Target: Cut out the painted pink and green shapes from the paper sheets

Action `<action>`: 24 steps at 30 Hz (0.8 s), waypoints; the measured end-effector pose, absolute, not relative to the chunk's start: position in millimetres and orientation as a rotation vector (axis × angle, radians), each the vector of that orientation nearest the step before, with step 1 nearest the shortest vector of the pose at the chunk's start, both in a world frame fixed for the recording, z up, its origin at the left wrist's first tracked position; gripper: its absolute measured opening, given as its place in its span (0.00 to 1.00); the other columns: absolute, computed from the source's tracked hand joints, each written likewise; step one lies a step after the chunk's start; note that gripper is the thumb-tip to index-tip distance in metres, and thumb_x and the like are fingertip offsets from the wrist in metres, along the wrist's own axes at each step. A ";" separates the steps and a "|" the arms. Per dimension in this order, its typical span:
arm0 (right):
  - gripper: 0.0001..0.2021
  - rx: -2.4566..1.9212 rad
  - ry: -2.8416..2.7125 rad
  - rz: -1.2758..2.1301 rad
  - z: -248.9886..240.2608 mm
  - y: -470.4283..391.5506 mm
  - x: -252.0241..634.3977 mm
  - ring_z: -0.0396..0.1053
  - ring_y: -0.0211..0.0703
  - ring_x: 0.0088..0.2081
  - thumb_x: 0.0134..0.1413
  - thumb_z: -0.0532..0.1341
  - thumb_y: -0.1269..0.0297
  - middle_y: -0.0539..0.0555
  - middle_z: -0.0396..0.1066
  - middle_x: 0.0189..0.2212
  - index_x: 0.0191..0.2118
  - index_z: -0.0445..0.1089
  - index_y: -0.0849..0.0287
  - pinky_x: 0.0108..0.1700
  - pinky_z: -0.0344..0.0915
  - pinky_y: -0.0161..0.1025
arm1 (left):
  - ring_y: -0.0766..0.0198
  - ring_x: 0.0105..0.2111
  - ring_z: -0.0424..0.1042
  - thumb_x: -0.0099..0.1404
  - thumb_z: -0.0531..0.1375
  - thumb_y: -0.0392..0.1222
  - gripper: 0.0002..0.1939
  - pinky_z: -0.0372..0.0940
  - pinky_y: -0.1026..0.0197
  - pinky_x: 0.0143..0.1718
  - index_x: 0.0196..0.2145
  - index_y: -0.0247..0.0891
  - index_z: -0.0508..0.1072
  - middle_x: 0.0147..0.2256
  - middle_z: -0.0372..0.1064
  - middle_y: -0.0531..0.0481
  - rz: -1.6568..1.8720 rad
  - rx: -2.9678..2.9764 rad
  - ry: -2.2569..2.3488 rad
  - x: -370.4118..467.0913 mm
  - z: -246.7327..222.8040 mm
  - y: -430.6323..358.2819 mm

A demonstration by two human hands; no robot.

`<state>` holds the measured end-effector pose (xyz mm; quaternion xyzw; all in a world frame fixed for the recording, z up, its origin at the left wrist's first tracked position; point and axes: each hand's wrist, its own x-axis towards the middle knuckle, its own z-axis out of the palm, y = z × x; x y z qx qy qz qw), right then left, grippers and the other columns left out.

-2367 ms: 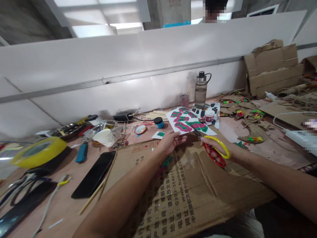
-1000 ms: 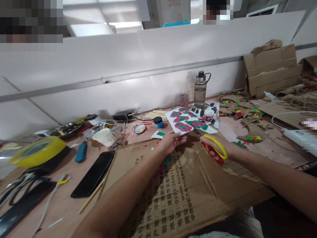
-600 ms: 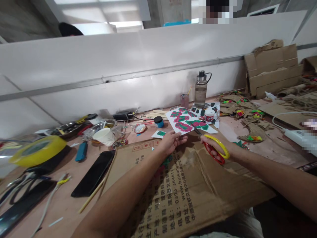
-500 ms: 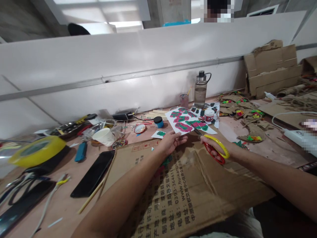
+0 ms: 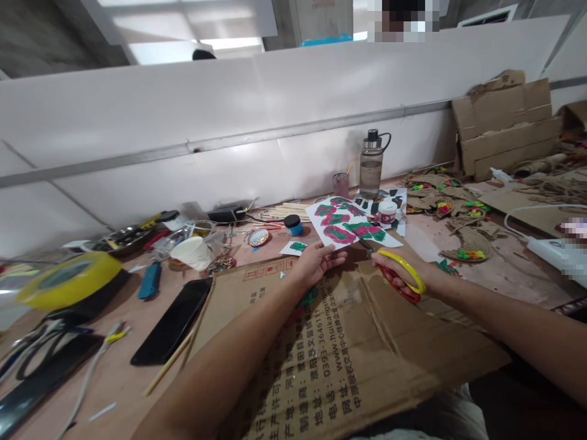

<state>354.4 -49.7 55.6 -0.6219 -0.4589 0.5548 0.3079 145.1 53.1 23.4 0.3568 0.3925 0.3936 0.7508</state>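
We see the white sheet of paper (image 5: 334, 219) held up above the cardboard's far edge, tilted so its painted face shows. Uneven, rounded blotches of magenta and green cover it, the two colours side by side within each, bare white between them. The larger blotches sit toward our side; a plain white corner juts out at the right.

Our left hand (image 5: 316, 264) has thumb and forefinger closed on the near edge, its other fingers loosely curled and slightly apart. Our right hand (image 5: 402, 275) has its fingers wrapped through the handles of the scissors (image 5: 387, 254), one yellow and one red. Their dark blades meet the paper's near edge; we cannot tell how wide they part.

Beneath both hands lies the printed cardboard (image 5: 398, 366). Beyond the paper we find a white jar (image 5: 387, 213) and an upright bottle (image 5: 370, 171); to the left stands a blue jar (image 5: 293, 226), near a painted scrap (image 5: 296, 247).
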 end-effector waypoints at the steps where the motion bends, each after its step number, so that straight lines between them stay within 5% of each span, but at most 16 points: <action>1: 0.21 -1.637 -1.218 1.467 55.3 -50.1 356.0 0.54 0.31 0.13 0.65 0.64 0.42 0.43 0.58 0.15 0.35 0.64 0.55 0.17 0.49 0.30 | 0.62 0.30 0.82 0.67 0.61 0.24 0.08 0.80 0.63 0.36 0.35 0.32 0.77 0.33 0.81 0.41 0.858 0.784 0.859 144.8 23.4 53.5; 24: 0.21 -1.648 -1.213 1.557 49.5 -42.2 367.7 0.57 0.32 0.12 0.62 0.66 0.41 0.43 0.61 0.15 0.37 0.64 0.55 0.14 0.54 0.28 | 0.61 0.31 0.82 0.68 0.62 0.24 0.06 0.80 0.61 0.39 0.38 0.31 0.78 0.35 0.81 0.40 0.827 0.828 0.827 140.6 21.1 55.7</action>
